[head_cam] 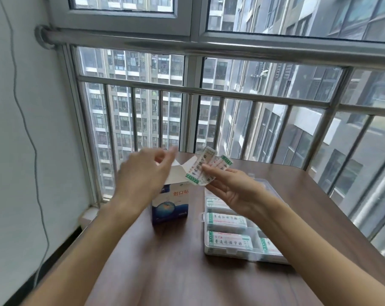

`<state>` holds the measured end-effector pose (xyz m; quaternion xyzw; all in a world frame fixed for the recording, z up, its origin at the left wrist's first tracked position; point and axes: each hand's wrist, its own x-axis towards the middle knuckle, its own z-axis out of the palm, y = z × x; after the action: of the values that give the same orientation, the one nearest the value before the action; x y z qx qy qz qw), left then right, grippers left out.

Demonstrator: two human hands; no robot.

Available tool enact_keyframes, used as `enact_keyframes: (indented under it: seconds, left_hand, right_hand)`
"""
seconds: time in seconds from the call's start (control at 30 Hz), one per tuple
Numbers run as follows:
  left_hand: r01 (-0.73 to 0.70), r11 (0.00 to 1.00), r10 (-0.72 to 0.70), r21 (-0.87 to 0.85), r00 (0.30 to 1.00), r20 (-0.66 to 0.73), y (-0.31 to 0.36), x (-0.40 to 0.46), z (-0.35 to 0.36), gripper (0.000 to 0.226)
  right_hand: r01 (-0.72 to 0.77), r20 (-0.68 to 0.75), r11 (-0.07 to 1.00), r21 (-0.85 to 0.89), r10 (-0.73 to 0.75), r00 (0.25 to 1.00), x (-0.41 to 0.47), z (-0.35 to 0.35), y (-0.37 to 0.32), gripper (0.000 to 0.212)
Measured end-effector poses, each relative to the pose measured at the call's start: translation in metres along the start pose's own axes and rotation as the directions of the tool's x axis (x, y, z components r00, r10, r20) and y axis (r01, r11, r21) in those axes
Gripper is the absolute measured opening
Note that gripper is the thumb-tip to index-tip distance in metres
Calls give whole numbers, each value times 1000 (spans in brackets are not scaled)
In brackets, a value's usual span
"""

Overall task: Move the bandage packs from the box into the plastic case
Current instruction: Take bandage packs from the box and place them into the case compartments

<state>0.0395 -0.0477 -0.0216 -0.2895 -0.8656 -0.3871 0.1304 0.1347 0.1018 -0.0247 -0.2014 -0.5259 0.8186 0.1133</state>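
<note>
A blue and white bandage box (170,204) stands upright on the brown table (176,272), its white top flaps open. My left hand (143,173) hovers over the box opening, blurred, fingers spread and holding nothing. My right hand (229,188) is raised to the right of the box, above the far end of the clear plastic case (231,253). It pinches a fanned bunch of white bandage packs with green ends (201,168). Several more packs (228,219) lie in the case's compartments.
A steel railing (209,91) and window stand just beyond the table's far edge. A white wall with a hanging cable (36,151) is at the left. The case's open lid (266,184) lies behind my right hand.
</note>
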Motion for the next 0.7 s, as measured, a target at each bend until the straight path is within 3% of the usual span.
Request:
enact_keyframes:
  seconds: [0.1, 0.27, 0.37, 0.43, 0.53, 0.7]
  left_hand:
    - [148, 930, -30, -337, 943, 332, 13, -14, 19, 28]
    - [367, 742, -38, -562, 859, 511, 25, -29, 40, 19]
    - [495, 614, -49, -615, 802, 596, 33, -29, 46, 18]
    - [509, 581, -55, -635, 803, 594, 36, -26, 49, 13]
    - [473, 627, -68, -618, 824, 562, 40, -19, 49, 16]
    - [288, 806, -24, -517, 889, 457, 43, -12, 52, 14]
  right_hand:
    - [22, -87, 997, 75, -16, 996, -8, -10, 7, 11]
    - [45, -165, 993, -110, -63, 984, -16, -30, 12, 13]
    - [42, -117, 999, 4, -41, 992, -21, -39, 7, 14]
    - [42, -65, 998, 46, -38, 997, -23, -45, 0, 25]
    - [48, -31, 997, -67, -50, 998, -28, -56, -13, 49]
    - [140, -32, 906, -399, -167, 986, -38, -75, -28, 27]
